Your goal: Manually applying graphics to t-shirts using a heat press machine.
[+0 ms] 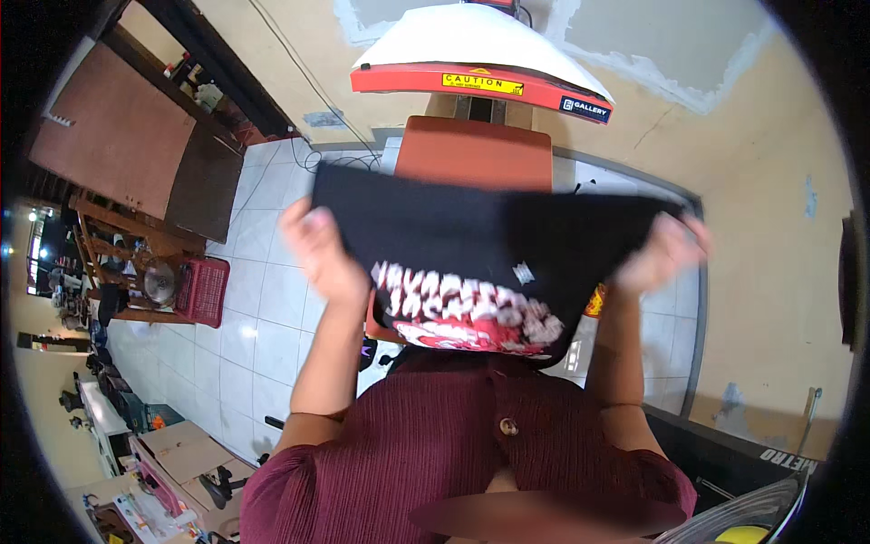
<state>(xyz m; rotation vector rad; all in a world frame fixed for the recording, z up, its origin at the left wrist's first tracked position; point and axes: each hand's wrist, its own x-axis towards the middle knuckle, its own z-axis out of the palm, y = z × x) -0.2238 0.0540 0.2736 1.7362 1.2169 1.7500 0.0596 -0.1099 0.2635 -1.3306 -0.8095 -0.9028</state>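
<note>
A black printed shirt point(426, 218) is stretched wide in front of my chest, its upper edge almost level. Red and white lettering and a picture cover its lower part, blurred by motion. My left hand point(322, 254) grips the cloth's left side, and my right hand point(666, 249) has its far right corner, fingers closed and slightly smeared. Just beyond the cloth lies the orange-brown pad point(476, 150) of a heat press, partly hidden by the shirt. Above the pad is the press's red upper plate point(399, 80) with a white cover point(480, 41).
A red plastic crate point(201, 290) and a fan point(159, 284) stand at the left near a wooden frame. Cables point(313, 159) lie on the tiled floor by the far wall. A cluttered table point(172, 462) is at the lower left, and a black box point(725, 453) at the lower right.
</note>
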